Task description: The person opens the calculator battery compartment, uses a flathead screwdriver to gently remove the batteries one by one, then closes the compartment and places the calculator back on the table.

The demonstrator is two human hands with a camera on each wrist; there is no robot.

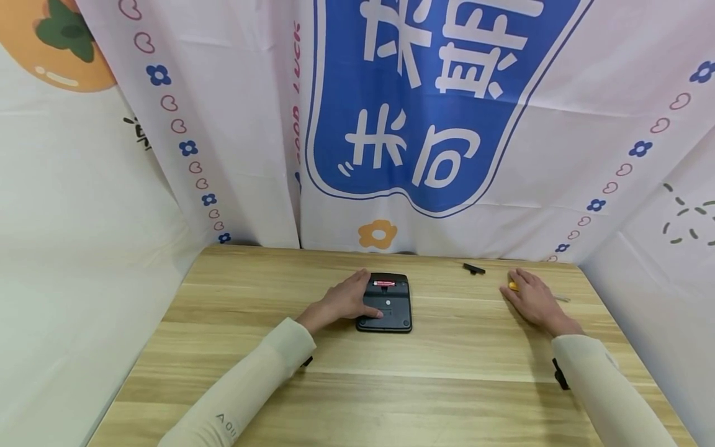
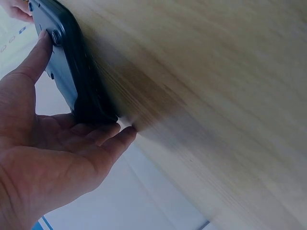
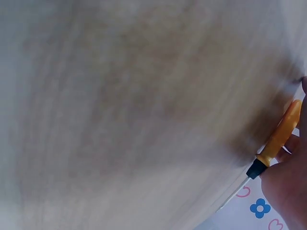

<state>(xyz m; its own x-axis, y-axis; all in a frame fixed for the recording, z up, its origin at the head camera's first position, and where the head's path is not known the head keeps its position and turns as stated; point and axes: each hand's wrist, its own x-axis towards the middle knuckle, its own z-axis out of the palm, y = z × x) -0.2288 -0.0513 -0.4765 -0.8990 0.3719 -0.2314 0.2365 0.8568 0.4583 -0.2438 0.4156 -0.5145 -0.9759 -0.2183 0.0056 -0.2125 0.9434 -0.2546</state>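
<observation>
A black desk calculator (image 1: 395,320) lies face down on the table, its battery bay uncovered with a red battery (image 1: 384,283) inside. My left hand (image 1: 347,297) holds it by the left side. In the left wrist view, the thumb (image 2: 36,60) presses the calculator's back while the other fingers lie along its edge. To the right, my right hand (image 1: 533,301) grips a screwdriver (image 3: 280,134) by its yellow-orange handle, close to the tabletop. Its thin metal shaft (image 1: 561,298) points right in the head view. The fingers are partly cut off in the right wrist view.
A small black cover piece (image 1: 473,269) lies near the table's back edge, between the calculator and my right hand. The wooden table (image 1: 436,397) meets printed cloth (image 1: 257,205) at the back and plain white cloth at both sides.
</observation>
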